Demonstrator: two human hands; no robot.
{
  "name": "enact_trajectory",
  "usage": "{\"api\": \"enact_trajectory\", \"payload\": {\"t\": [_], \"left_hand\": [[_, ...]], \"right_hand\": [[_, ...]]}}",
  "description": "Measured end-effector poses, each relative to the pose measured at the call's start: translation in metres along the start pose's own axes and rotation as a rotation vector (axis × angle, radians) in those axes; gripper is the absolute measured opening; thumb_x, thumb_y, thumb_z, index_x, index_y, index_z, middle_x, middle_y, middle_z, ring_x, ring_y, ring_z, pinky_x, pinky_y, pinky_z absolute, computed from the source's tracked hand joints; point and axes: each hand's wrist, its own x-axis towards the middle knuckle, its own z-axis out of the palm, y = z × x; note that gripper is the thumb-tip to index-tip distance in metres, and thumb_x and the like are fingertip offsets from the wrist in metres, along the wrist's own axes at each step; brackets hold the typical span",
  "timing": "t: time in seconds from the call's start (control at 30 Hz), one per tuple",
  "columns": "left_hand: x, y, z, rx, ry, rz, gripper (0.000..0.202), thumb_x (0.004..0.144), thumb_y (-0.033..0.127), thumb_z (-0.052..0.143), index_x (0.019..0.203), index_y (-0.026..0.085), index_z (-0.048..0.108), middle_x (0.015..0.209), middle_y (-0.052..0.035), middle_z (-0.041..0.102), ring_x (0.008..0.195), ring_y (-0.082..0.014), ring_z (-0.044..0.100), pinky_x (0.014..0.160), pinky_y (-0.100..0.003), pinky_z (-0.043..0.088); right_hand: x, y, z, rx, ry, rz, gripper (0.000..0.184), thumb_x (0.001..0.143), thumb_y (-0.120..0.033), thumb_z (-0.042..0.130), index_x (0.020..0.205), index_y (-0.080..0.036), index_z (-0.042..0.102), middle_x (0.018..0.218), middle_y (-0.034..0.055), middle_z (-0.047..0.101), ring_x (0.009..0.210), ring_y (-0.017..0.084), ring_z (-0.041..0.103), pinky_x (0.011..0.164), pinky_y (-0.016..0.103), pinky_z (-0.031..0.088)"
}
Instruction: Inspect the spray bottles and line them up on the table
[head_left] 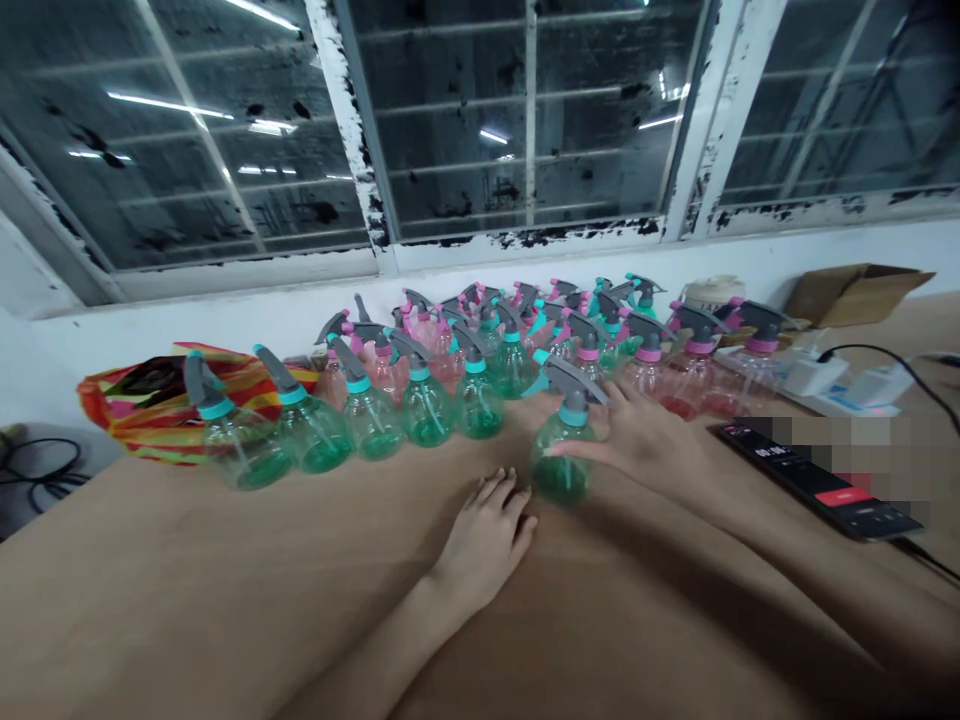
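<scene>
My right hand [649,440] is wrapped round the side of a green spray bottle [564,450] with a grey trigger and teal collar, standing upright on the brown table [225,590]. My left hand [487,535] lies flat on the table just left of that bottle, fingers stretched out and holding nothing. Behind stands a row of green spray bottles [420,405], upright and close together, and beyond them several pink spray bottles [652,370] along the wall.
A black phone [817,480] with a lit screen lies at the right, its cable trailing off. A white power strip [825,385] and a cardboard box [855,292] sit at the far right. A striped red bag [150,400] stands at the left.
</scene>
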Motion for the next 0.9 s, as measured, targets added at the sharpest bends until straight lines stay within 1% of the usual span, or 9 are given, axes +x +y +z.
{"api": "enact_trajectory", "payload": {"t": [0.03, 0.1, 0.2, 0.27, 0.37, 0.47, 0.63, 0.73, 0.9], "left_hand": [[0.0, 0.0, 0.0, 0.002, 0.0, 0.0, 0.025, 0.092, 0.021, 0.049, 0.114, 0.012, 0.057, 0.128, -0.0135, 0.054, 0.122, -0.0268, 0.046, 0.102, -0.044, 0.035], [0.001, 0.001, 0.0, 0.004, 0.0, 0.001, 0.025, 0.091, 0.02, 0.051, 0.114, 0.012, 0.058, 0.127, -0.0132, 0.055, 0.122, -0.027, 0.046, 0.102, -0.043, 0.035], [0.001, 0.002, 0.0, 0.012, -0.001, -0.001, 0.026, 0.09, 0.019, 0.053, 0.115, 0.011, 0.057, 0.127, -0.013, 0.055, 0.122, -0.0269, 0.047, 0.103, -0.043, 0.035], [0.001, 0.003, 0.0, 0.02, -0.003, -0.004, 0.028, 0.09, 0.018, 0.053, 0.116, 0.011, 0.057, 0.128, -0.0135, 0.054, 0.122, -0.027, 0.046, 0.103, -0.043, 0.034], [0.001, 0.004, -0.001, 0.032, -0.008, -0.006, 0.028, 0.09, 0.018, 0.053, 0.116, 0.011, 0.057, 0.129, -0.0136, 0.054, 0.122, -0.0267, 0.046, 0.103, -0.043, 0.034], [0.001, 0.004, -0.001, 0.039, -0.013, -0.007, 0.027, 0.089, 0.018, 0.053, 0.115, 0.011, 0.057, 0.129, -0.014, 0.053, 0.123, -0.0266, 0.045, 0.102, -0.043, 0.035], [0.001, 0.004, 0.0, 0.041, -0.016, -0.01, 0.03, 0.089, 0.019, 0.052, 0.118, 0.01, 0.055, 0.13, -0.0145, 0.052, 0.123, -0.0271, 0.045, 0.102, -0.044, 0.035], [0.001, 0.004, 0.001, 0.034, -0.012, -0.011, 0.031, 0.09, 0.019, 0.05, 0.119, 0.01, 0.054, 0.131, -0.0148, 0.051, 0.124, -0.0273, 0.044, 0.102, -0.045, 0.035], [0.002, 0.005, 0.002, 0.024, -0.004, -0.023, 0.03, 0.089, 0.018, 0.049, 0.118, 0.01, 0.054, 0.129, -0.0161, 0.052, 0.123, -0.0286, 0.045, 0.101, -0.048, 0.036]], "right_hand": [[-0.002, 0.004, -0.004, 0.046, 0.005, -0.023, 0.081, 0.059, -0.077, 0.055, 0.117, -0.021, 0.054, 0.113, 0.0158, 0.06, 0.103, 0.039, 0.058, 0.078, 0.052, 0.05], [-0.001, 0.009, -0.009, 0.231, -0.048, -0.026, 0.081, 0.062, -0.071, 0.059, 0.126, -0.023, 0.046, 0.12, 0.013, 0.058, 0.106, 0.034, 0.057, 0.082, 0.051, 0.05], [0.005, 0.008, -0.01, 0.641, -0.206, -0.023, 0.07, 0.071, -0.056, 0.061, 0.132, -0.028, 0.04, 0.122, 0.0081, 0.06, 0.106, 0.028, 0.06, 0.082, 0.045, 0.053], [0.01, 0.003, -0.007, 0.783, -0.248, -0.045, 0.061, 0.076, -0.048, 0.061, 0.131, -0.03, 0.042, 0.12, 0.0048, 0.062, 0.107, 0.025, 0.06, 0.085, 0.042, 0.053], [0.017, -0.005, -0.001, 0.806, -0.265, -0.075, 0.047, 0.079, -0.044, 0.058, 0.124, -0.031, 0.052, 0.114, 0.0031, 0.066, 0.105, 0.026, 0.062, 0.084, 0.044, 0.053], [0.021, -0.012, 0.004, 0.83, -0.296, -0.087, 0.041, 0.08, -0.043, 0.059, 0.118, -0.029, 0.058, 0.106, 0.0035, 0.069, 0.1, 0.027, 0.064, 0.081, 0.045, 0.053], [0.024, -0.014, 0.007, 1.014, -0.328, -0.103, 0.035, 0.079, -0.033, 0.061, 0.114, -0.031, 0.059, 0.116, 0.0016, 0.065, 0.105, 0.023, 0.062, 0.092, 0.042, 0.048], [0.027, -0.01, 0.009, 1.141, -0.351, -0.113, 0.031, 0.077, -0.029, 0.064, 0.108, -0.032, 0.061, 0.115, 0.0016, 0.065, 0.102, 0.022, 0.063, 0.094, 0.041, 0.047], [0.031, -0.013, 0.013, 1.202, -0.359, -0.123, 0.025, 0.076, -0.031, 0.066, 0.1, -0.03, 0.061, 0.111, 0.0015, 0.065, 0.102, 0.022, 0.062, 0.095, 0.041, 0.046]]}}
